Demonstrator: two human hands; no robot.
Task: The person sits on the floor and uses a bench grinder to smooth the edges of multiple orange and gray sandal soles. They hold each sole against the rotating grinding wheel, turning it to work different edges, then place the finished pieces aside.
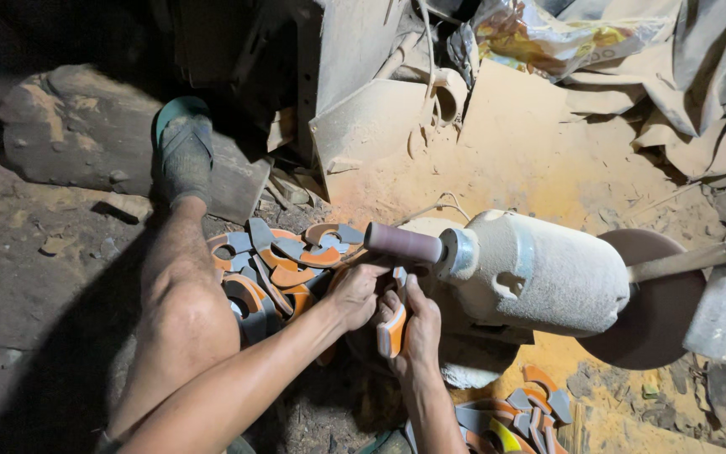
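— What do we hold? — Our left hand (355,294) and right hand (418,324) clamp an orange curved piece (391,330) just under the sanding drum (402,243).
— Around us? — Cut pieces (283,261) piled left, dusty motor (539,273) right, more pieces (518,416) near

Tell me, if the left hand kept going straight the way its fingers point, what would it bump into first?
Most likely the brown sanding drum just above the left hand, which points up toward it; how close they sit in depth is hard to judge.
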